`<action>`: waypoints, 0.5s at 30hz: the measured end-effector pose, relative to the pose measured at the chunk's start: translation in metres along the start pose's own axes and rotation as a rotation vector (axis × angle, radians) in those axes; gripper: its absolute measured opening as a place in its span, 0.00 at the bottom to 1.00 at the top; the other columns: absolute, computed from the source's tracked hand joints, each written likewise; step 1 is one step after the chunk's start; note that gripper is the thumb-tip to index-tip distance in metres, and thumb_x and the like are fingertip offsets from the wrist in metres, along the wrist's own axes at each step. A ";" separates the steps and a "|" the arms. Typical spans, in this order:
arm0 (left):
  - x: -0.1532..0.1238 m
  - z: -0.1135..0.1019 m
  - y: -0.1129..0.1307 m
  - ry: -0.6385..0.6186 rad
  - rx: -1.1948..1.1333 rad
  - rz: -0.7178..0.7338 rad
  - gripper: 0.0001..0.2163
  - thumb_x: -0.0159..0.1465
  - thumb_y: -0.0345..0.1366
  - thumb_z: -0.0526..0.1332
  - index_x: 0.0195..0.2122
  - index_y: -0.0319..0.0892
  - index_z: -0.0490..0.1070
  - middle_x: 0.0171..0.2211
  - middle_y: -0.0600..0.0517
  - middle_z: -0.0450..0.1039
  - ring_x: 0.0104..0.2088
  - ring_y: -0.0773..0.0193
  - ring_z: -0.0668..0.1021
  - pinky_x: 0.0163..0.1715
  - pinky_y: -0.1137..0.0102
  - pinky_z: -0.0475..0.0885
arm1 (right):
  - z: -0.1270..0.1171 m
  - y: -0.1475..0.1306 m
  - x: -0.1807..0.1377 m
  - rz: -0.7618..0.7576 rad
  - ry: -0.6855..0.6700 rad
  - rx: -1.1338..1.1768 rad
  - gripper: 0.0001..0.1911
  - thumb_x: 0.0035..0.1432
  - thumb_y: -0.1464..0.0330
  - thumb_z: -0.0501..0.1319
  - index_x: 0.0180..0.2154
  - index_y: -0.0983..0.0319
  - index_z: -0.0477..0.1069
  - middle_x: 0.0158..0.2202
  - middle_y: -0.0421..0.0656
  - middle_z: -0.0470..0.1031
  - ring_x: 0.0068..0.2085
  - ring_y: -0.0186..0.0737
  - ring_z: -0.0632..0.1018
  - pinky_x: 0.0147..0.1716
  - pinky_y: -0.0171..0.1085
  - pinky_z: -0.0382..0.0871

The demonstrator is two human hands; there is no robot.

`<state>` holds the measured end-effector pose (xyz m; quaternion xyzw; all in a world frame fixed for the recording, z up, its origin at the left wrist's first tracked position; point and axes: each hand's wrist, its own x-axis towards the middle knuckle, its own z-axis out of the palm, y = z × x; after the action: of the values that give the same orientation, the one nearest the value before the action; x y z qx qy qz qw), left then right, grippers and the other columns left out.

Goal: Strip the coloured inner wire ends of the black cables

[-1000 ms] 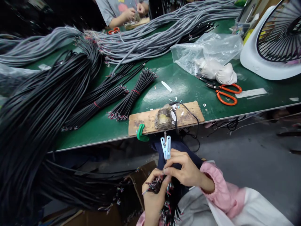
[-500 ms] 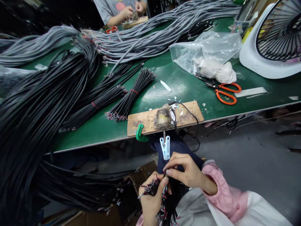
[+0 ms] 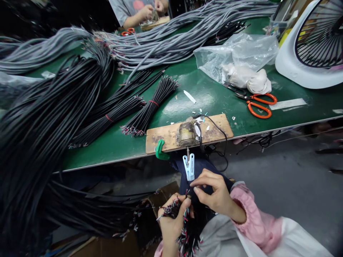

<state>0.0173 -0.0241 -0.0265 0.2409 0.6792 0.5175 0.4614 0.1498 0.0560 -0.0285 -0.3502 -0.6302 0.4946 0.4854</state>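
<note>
I find the board (image 3: 163, 137) lying on the worktop's (image 3: 214, 96) near edge, about midway along. A clamp (image 3: 160, 150) sits at its left end and a lump (image 3: 187, 132) on its middle. A clip (image 3: 189, 167) hangs just below that edge. Under it the left hand (image 3: 171, 223) grips a wire bunch (image 3: 187, 235), with the right hand (image 3: 214, 194) at its top. Tied bundles (image 3: 151, 107) lie left of the board, and beyond them a long cable heap (image 3: 48, 117) fills the left end. Scissors (image 3: 257, 103) lie right of the board, a bag (image 3: 235, 57) behind them, a fan (image 3: 313, 46) at the far right corner, and a co-worker's hands (image 3: 150, 10) at the far edge.
</note>
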 end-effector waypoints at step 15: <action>0.002 0.001 0.003 -0.050 0.021 0.004 0.13 0.55 0.41 0.73 0.21 0.40 0.74 0.13 0.58 0.69 0.14 0.69 0.71 0.19 0.74 0.66 | 0.006 0.007 -0.006 0.033 -0.044 0.180 0.05 0.59 0.71 0.66 0.37 0.63 0.81 0.34 0.47 0.83 0.36 0.42 0.81 0.40 0.40 0.74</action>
<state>0.0168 -0.0213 -0.0241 0.2601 0.6724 0.5050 0.4745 0.1450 0.0509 -0.0369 -0.3044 -0.5880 0.5646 0.4928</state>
